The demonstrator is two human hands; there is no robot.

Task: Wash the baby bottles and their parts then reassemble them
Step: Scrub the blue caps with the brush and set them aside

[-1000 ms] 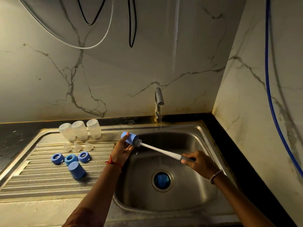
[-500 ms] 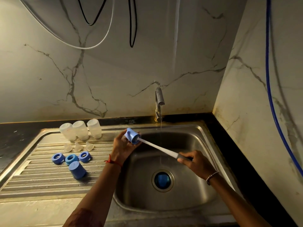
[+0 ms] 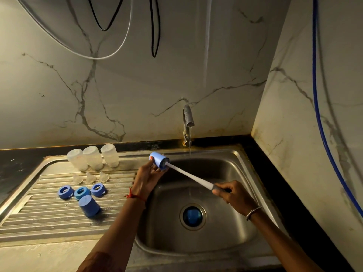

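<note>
My left hand (image 3: 146, 178) holds a blue bottle cap (image 3: 158, 160) over the left rim of the sink basin, its opening turned right. My right hand (image 3: 231, 195) grips the grey handle of a white bottle brush (image 3: 189, 175), whose head is pushed inside the cap. On the drainboard stand three clear bottles (image 3: 92, 158) upside down, three clear nipples (image 3: 90, 177) in front of them, three blue collar rings (image 3: 81, 192), and another blue cap (image 3: 89, 206).
The tap (image 3: 188, 117) runs a thin stream into the steel sink (image 3: 231, 228). Something blue sits in the drain (image 3: 192, 216). A marble wall stands behind and to the right, with cables and a blue hose (image 3: 322, 122) hanging. The ribbed drainboard (image 3: 39, 218) lies left.
The brush head, outside the cap a second ago, has slid fully into it. Both hands have lifted slightly, the cap tilting up toward the sink's back edge.
</note>
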